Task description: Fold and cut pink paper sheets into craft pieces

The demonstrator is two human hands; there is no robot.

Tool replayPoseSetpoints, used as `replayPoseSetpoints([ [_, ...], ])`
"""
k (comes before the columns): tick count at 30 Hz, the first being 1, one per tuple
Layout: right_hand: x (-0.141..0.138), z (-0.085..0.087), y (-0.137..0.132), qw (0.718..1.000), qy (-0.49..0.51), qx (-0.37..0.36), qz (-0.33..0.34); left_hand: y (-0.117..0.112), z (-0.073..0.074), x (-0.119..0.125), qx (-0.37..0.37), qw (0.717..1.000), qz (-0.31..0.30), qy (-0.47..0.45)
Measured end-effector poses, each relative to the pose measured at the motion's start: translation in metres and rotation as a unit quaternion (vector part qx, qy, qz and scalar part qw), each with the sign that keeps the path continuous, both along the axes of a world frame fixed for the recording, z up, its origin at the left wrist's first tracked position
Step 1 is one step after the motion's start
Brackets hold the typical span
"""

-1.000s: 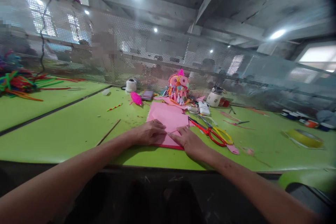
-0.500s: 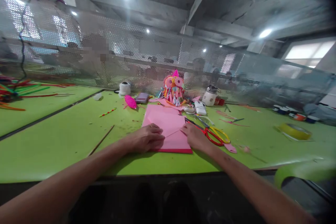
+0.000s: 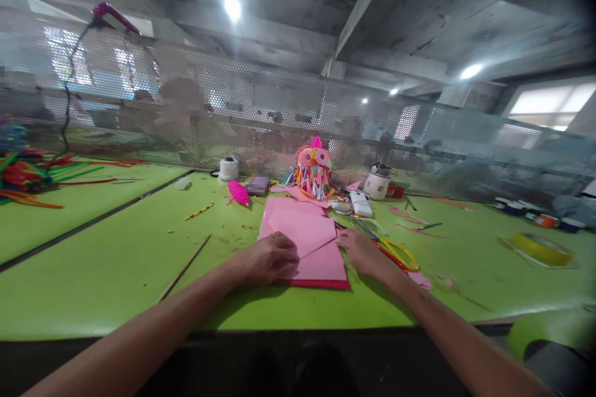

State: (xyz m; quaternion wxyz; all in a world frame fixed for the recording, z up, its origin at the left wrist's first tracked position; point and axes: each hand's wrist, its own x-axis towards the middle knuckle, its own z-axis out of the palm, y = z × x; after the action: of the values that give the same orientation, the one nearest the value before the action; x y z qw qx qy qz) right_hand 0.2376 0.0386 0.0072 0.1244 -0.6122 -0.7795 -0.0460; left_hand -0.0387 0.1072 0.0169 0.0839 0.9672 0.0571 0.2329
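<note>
A stack of pink paper (image 3: 307,239) with a red sheet underneath lies on the green table (image 3: 116,248) in front of me. My left hand (image 3: 267,257) rests on the paper's near left part, fingers curled down and pressing at a diagonal crease. My right hand (image 3: 365,251) sits at the paper's right edge, fingers bent against it. Red and yellow scissors (image 3: 398,254) lie just right of my right hand, partly hidden by it.
At the back stand a colourful fringed paper figure (image 3: 314,167), a white jar (image 3: 377,185), a white roll (image 3: 228,169) and a pink bundle (image 3: 238,191). A thin stick (image 3: 184,267) lies left. Pipe cleaners (image 3: 28,173) are piled far left, a yellow tape roll (image 3: 540,248) right. A mesh screen runs behind.
My right hand slid from the middle of the paper's near edge out along the crease to the right edge. The left hand stayed pressing. The camera shifted slightly.
</note>
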Motion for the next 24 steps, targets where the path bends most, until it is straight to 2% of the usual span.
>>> replayPoseSetpoints([
  [3, 0.009, 0.01, 0.015, 0.999, 0.038, 0.021, 0.005, -0.002, 0.004, -0.001, -0.025, 1.0, 0.003, 0.018],
  [6, 0.004, 0.012, 0.03, 0.998, 0.043, 0.025, 0.026, -0.004, 0.007, -0.003, -0.031, 0.999, 0.008, 0.022],
  [13, 0.002, 0.0, 0.052, 0.998, 0.016, 0.032, -0.057, -0.004, 0.003, -0.004, -0.039, 0.998, 0.045, 0.027],
  [19, 0.009, 0.015, 0.084, 0.998, -0.04, -0.021, -0.031, -0.002, 0.005, 0.0, -0.055, 0.996, 0.063, 0.041],
  [24, -0.001, 0.023, 0.107, 0.994, -0.079, -0.07, -0.01, 0.001, -0.003, 0.002, -0.041, 0.994, 0.097, 0.034],
])
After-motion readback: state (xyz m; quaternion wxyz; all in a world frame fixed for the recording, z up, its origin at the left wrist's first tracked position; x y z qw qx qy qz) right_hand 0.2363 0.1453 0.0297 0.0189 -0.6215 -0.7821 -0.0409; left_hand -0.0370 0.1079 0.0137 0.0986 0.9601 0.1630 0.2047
